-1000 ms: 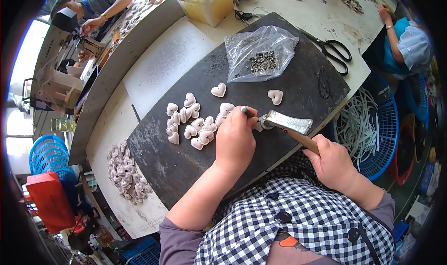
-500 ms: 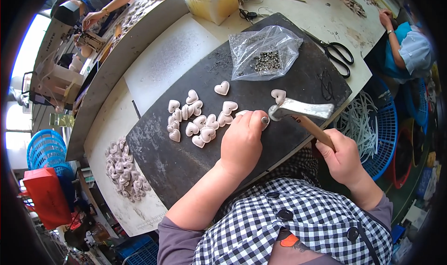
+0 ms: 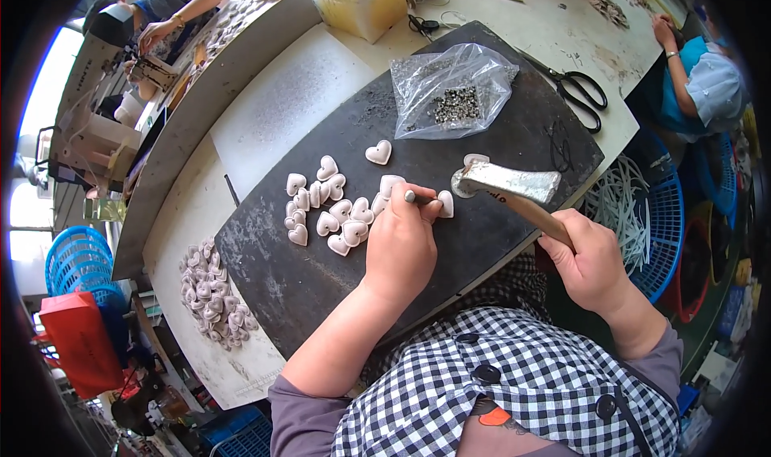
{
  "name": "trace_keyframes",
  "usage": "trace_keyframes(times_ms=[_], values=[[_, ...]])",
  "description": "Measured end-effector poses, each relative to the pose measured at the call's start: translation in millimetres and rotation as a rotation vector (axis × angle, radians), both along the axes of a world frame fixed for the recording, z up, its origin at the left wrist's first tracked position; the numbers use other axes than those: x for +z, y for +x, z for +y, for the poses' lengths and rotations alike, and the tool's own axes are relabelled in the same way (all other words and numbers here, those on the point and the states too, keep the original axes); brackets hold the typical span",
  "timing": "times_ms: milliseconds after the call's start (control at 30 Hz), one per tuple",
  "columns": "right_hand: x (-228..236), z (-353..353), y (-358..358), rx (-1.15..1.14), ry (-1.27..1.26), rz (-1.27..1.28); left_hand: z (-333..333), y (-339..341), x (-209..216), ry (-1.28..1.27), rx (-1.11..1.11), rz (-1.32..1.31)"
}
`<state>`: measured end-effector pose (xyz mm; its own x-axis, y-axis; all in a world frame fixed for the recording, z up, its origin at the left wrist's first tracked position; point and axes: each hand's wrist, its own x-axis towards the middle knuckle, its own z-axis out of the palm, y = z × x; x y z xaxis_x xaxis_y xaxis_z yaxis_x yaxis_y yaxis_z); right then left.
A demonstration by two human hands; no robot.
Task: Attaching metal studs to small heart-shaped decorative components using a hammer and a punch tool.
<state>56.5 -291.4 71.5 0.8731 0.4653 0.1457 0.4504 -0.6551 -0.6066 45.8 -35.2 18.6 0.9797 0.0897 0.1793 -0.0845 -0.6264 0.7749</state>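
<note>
My left hand (image 3: 401,244) is closed around a short metal rod like a punch (image 3: 413,197), which lies tilted across its fingers. Right beside those fingertips is a pale pink padded heart (image 3: 446,206). In my right hand (image 3: 588,256) is a hammer (image 3: 514,182), gripped by its wooden handle, its metal head raised above the dark board (image 3: 321,284). The hammer head partly covers another padded heart (image 3: 477,159). A loose cluster of similar hearts (image 3: 341,210) lies left of my left hand, and a single heart (image 3: 378,152) sits farther off.
A clear plastic bag (image 3: 458,95) of small metal pieces lies on the board's far part. Black-handled scissors (image 3: 585,95) rest to its right. A heap of hearts (image 3: 213,296) is at left. Blue baskets (image 3: 662,216) stand at right. Two other people work nearby.
My left hand has drawn back left, and the metal rod has tipped over in its fingers, uncovering the heart beside it. The hammer head has shifted slightly left.
</note>
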Motion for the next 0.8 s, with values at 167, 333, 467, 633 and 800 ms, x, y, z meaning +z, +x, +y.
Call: trace_keyframes(times_ms=[167, 333, 467, 633, 800], values=[[0.3, 9.6, 0.2, 0.043, -0.111, -0.011, -4.4, -1.8, 4.2, 0.118, -0.127, -0.18], [-0.8, 7.2, -0.7, 0.044, -0.181, 0.055, -4.5, -9.5, 2.5, 0.116, -0.151, -0.164], [-5.3, 7.7, -2.1, 0.043, -0.248, 0.083, 6.6, -16.3, -9.1, -0.128, -0.034, -0.264], [-6.9, 11.1, -1.5, 0.065, -0.129, 0.024, 17.7, -26.8, 3.5, -0.532, 0.052, -0.235], [-4.9, 7.6, 1.9, 0.031, -0.22, 0.14, 33.1, -25.9, 13.2, -0.537, 0.142, -0.123]])
